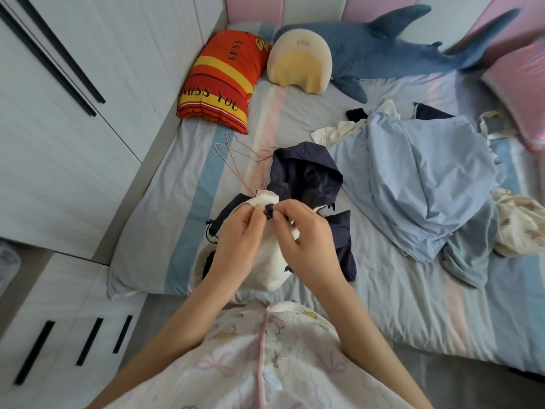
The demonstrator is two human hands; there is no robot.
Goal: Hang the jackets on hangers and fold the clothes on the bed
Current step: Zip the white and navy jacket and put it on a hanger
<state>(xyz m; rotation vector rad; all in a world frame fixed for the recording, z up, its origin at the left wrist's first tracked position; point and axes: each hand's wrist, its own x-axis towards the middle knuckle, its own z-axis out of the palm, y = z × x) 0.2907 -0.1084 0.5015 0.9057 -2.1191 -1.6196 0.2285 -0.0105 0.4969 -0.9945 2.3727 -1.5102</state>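
Both hands (269, 219) pinch the navy jacket (306, 175) on the bed (383, 278)

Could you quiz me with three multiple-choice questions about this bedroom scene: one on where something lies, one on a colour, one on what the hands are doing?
1. Where do the thin pink wire hangers lie?
A. on the striped bed sheet, left of the navy hooded jacket
B. on the floor
C. on the plush shark

2. What colour is the long plush shark by the headboard?
A. green
B. blue-grey
C. white

3. What are the left hand and right hand doing?
A. resting flat on the bed
B. holding a hanger
C. pinching a small black fastener on the jacket's front

Answers: 1 A, the hangers rest on the sheet beside the hood. 2 B, its body is blue-grey. 3 C, both hands' fingertips meet on the fastener.
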